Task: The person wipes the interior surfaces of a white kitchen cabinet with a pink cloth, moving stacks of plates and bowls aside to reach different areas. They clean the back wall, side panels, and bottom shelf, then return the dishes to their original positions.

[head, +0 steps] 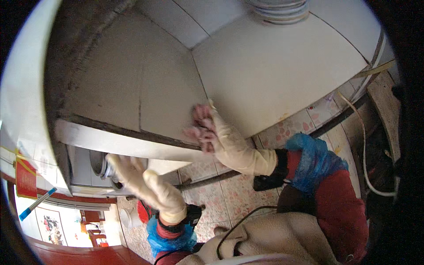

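My right hand (228, 142), in a cream rubber glove, is closed around a crumpled pinkish cloth (205, 131). The cloth is at the front of a pale tiled compartment (165, 82), near the seam between two of its panels; motion blurs it. My left hand (152, 188) wears a matching glove and holds nothing. Its fingers are apart and blurred, just below the white front ledge (132, 142). Whether they touch the ledge I cannot tell. Blue plastic sleeve covers (311, 162) are bunched on both forearms.
A ribbed white round object (281, 11), perhaps stacked dishes, stands at the top. A pale hose (364, 159) loops down at the right. Patterned floor tiles (228, 195) lie below. At lower left are a blue-ended rod (38, 203), a whitish bucket (127, 217) and a red surface (89, 255).
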Demonstrator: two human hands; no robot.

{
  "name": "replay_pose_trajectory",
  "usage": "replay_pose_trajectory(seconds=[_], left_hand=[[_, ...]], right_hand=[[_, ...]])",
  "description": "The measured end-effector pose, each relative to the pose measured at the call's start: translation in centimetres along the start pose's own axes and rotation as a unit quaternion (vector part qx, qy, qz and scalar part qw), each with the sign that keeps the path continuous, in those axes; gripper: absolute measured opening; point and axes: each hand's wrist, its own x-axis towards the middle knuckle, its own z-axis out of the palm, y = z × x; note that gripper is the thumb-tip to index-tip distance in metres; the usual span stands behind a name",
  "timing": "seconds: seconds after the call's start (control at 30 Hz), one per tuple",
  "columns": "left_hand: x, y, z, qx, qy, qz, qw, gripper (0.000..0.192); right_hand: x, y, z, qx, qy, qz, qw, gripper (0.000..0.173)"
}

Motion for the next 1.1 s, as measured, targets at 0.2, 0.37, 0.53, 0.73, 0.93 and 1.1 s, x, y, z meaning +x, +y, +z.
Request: replay_pose_trajectory(seconds=[0.2,0.37,0.53,0.73,0.93,1.1], left_hand=[[-1.8,-1.2,1.8,-0.073,-0.091,-0.176,0.977,0.083],[-2.0,-2.5,-0.3,0.077,-0.26,-0.186,0.944,0.072],[-1.6,-1.6,1.1,-0.06,-0.116,-0.168,0.977,0.083],[-0.2,-0.3,1.5,-0.098,-0.139,-0.173,0.97,0.085],[-0.3,-1.8,1.5,-0.101,-0.192,-0.076,0.973,0.079],[-0.1,-2.4,-2.4,-0.181,-0.195,-0.064,0.962,0.073]], right_hand=[[2.0,-3.0,0.7,0.023,-0.058,-0.125,0.99,0.06],[5.5,-8.1,7.0,0.123,0.022,-0.4,0.908,0.049],[7.4,-9.5,4.4,-0.168,-0.102,-0.339,0.92,0.04],[13.8,-12.8,2.5,-0.63,-0.031,-0.312,0.71,0.022],[3.8,-9.4,4.0,-0.248,0.017,-0.442,0.862,0.042],[-2.4,-9.0,6.5,-0.297,-0.048,-0.357,0.884,0.052]])
